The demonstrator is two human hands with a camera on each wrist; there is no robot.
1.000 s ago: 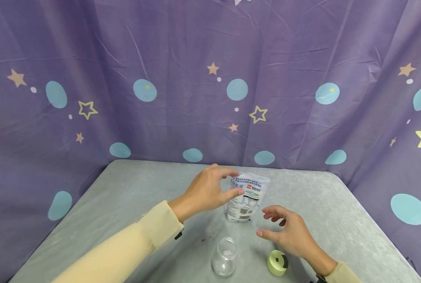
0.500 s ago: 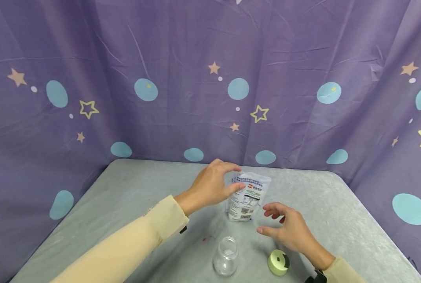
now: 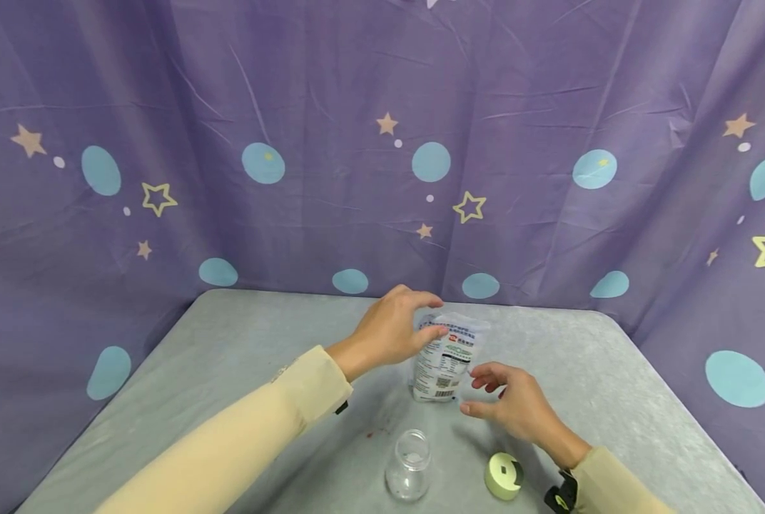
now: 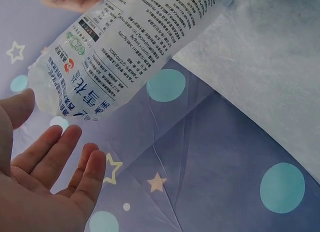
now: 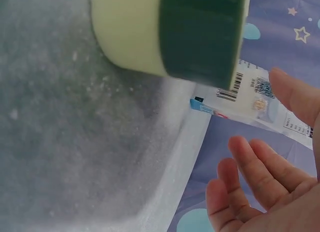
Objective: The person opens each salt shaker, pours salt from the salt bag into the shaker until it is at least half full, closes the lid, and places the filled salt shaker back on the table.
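A white printed plastic bag of salt (image 3: pixel 445 368) stands upright near the middle of the table. My left hand (image 3: pixel 392 332) is at its upper left, thumb and fingers spread. In the left wrist view, a gap shows between the fingers of that left hand (image 4: pixel 55 184) and the bag's top (image 4: pixel 75 92). Low on the bag's right side, my right hand (image 3: pixel 517 403) hovers with loosely bent fingers. The right wrist view shows nothing between the thumb and fingers of this right hand (image 5: pixel 265 192); the bag (image 5: pixel 250 94) lies beyond.
Nearer me stands an uncapped clear jar (image 3: pixel 409 467). To its right, below my right hand, sits a round light green lid (image 3: pixel 503 476) with a dark green patch. A purple curtain (image 3: pixel 331 143) with stars hangs behind the grey table (image 3: pixel 260 321).
My left hand has shifted slightly right and up along the bag's top. The right hand has come a little left, closer to the bag. The jar and lid have stayed put.
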